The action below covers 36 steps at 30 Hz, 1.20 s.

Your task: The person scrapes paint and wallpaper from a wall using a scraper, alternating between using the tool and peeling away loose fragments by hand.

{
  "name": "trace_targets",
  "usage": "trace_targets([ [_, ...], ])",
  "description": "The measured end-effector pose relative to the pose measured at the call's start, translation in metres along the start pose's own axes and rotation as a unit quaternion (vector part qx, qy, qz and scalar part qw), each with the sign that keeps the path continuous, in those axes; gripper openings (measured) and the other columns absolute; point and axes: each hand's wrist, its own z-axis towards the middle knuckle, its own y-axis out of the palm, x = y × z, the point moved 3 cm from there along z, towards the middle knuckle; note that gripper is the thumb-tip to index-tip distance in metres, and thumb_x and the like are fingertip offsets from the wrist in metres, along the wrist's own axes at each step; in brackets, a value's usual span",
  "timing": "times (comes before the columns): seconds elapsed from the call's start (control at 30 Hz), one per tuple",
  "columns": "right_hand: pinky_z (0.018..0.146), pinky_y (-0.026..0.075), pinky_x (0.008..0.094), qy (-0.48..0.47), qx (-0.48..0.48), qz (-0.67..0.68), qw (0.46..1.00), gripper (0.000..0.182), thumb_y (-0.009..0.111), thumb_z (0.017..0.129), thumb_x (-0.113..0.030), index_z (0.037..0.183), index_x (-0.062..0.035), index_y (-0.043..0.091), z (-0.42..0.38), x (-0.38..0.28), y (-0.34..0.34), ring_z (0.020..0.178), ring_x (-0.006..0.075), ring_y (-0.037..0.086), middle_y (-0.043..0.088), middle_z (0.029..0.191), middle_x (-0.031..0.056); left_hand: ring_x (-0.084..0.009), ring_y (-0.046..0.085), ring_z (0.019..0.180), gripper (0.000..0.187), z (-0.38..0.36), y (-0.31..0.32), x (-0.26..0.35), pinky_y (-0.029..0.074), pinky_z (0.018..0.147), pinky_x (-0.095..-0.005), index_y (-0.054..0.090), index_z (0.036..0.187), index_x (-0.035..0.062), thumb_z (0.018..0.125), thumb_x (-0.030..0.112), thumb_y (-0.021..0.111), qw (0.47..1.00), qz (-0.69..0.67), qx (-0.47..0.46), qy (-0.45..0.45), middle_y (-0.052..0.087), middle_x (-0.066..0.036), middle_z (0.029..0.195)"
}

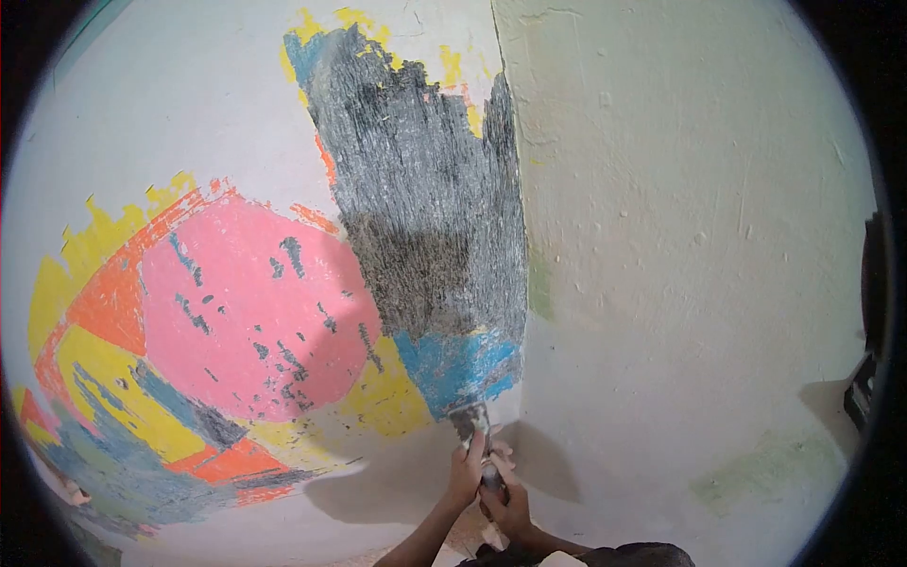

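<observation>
A paint scraper (468, 419) with a broad flat blade is pressed to the wall at the lower edge of a blue patch of paint (463, 364). My left hand (464, 472) is closed on the scraper just below the blade. Lower down, my right hand (509, 506) wraps around its handle. Both hands are close together near the inner corner of the walls, and part of the handle is hidden by the fingers. Above the blue patch, a tall strip of grey scraped surface (425, 189) runs up along the corner.
To the left, pink paint (250, 321) with grey chips is surrounded by yellow and orange areas. White coating (189, 104) covers the upper left wall. The pale green right wall (680, 217) is bumpy. A dark object (860, 392) stands at the right edge.
</observation>
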Motion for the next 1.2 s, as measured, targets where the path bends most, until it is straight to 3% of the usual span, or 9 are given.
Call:
trace_targets([
  [0.13,0.046,0.040,0.0268,-0.013,-0.003,0.143,0.990,0.057,0.054,0.089,-0.007,0.140,-0.0026,0.030,0.022,-0.043,-0.003,0.054,0.0118,0.050,0.056,0.084,0.0084,-0.0191,0.060,0.070,0.056,0.014,0.029,0.059,0.053,0.068,-0.0334,0.045,0.123,-0.0056,0.097,0.044,0.038,0.995,-0.071,-0.048,0.045,0.058,-0.010,0.080],
  [0.2,0.043,0.037,0.0246,-0.087,-0.076,0.222,0.968,0.056,0.050,0.092,-0.013,0.143,-0.0071,0.026,0.043,-0.083,-0.007,0.052,0.0111,0.048,0.057,0.087,0.0076,-0.0173,0.057,0.068,0.059,0.018,0.048,0.098,0.052,0.073,-0.0346,0.046,0.121,-0.0047,0.096,0.048,0.039,0.993,-0.088,-0.048,0.070,0.055,-0.007,0.077],
  [0.3,0.037,0.036,0.0208,-0.034,-0.133,0.356,0.925,0.059,0.051,0.092,-0.027,0.142,-0.0098,0.025,0.063,-0.143,-0.004,0.045,0.0095,0.045,0.053,0.100,0.0047,-0.0138,0.053,0.065,0.058,0.030,0.072,0.154,0.050,0.078,-0.0357,0.049,0.115,-0.0022,0.094,0.051,0.041,0.978,-0.112,-0.113,0.132,0.046,0.000,0.070],
  [0.4,0.033,0.032,0.0166,-0.004,-0.175,0.443,0.879,0.046,0.046,0.095,-0.031,0.134,-0.0102,0.033,0.096,-0.176,-0.006,0.041,0.0060,0.040,0.053,0.093,0.0040,-0.0085,0.042,0.055,0.053,0.045,0.097,0.205,0.047,0.061,-0.0298,0.052,0.108,0.0013,0.093,0.051,0.041,0.978,-0.097,-0.099,0.154,0.036,0.003,0.064],
  [0.53,0.030,0.027,0.0168,-0.016,-0.201,0.416,0.887,0.035,0.043,0.095,-0.030,0.126,-0.0137,0.038,0.135,-0.235,-0.005,0.041,0.0032,0.039,0.053,0.080,-0.0010,-0.0056,0.035,0.048,0.042,0.064,0.120,0.267,0.036,0.046,-0.0247,0.051,0.096,0.0049,0.094,0.046,0.042,0.970,-0.087,-0.077,0.212,0.033,0.006,0.060],
  [0.6,0.027,0.027,0.0156,-0.023,-0.235,0.483,0.843,0.029,0.040,0.098,-0.026,0.123,-0.0128,0.040,0.145,-0.250,-0.001,0.037,0.0034,0.036,0.052,0.083,0.0041,-0.0058,0.034,0.047,0.038,0.063,0.131,0.282,0.035,0.045,-0.0242,0.050,0.094,0.0057,0.095,0.043,0.042,0.967,-0.125,-0.077,0.206,0.033,0.006,0.059],
  [0.67,0.026,0.027,0.0151,-0.031,-0.243,0.482,0.841,0.028,0.039,0.098,-0.026,0.122,-0.0129,0.041,0.144,-0.243,-0.003,0.037,0.0030,0.035,0.052,0.082,0.0043,-0.0061,0.033,0.046,0.035,0.064,0.133,0.282,0.034,0.044,-0.0238,0.049,0.092,0.0065,0.095,0.041,0.041,0.964,-0.163,-0.075,0.199,0.032,0.006,0.059],
  [1.03,0.028,0.028,0.0157,-0.030,-0.239,0.465,0.852,0.022,0.041,0.095,-0.025,0.111,-0.0107,0.045,0.150,-0.251,-0.005,0.039,0.0030,0.037,0.052,0.080,0.0008,-0.0052,0.032,0.044,0.035,0.062,0.135,0.283,0.032,0.042,-0.0235,0.049,0.091,0.0054,0.095,0.039,0.043,0.968,-0.067,-0.028,0.238,0.031,0.006,0.058],
  [1.2,0.029,0.029,0.0181,-0.071,-0.290,0.491,0.818,0.025,0.043,0.095,-0.025,0.115,-0.0097,0.046,0.166,-0.265,-0.003,0.038,0.0036,0.036,0.055,0.082,0.0012,-0.0051,0.033,0.045,0.034,0.068,0.144,0.305,0.032,0.042,-0.0231,0.050,0.091,0.0045,0.095,0.038,0.044,0.957,-0.081,-0.062,0.270,0.032,0.006,0.058],
])
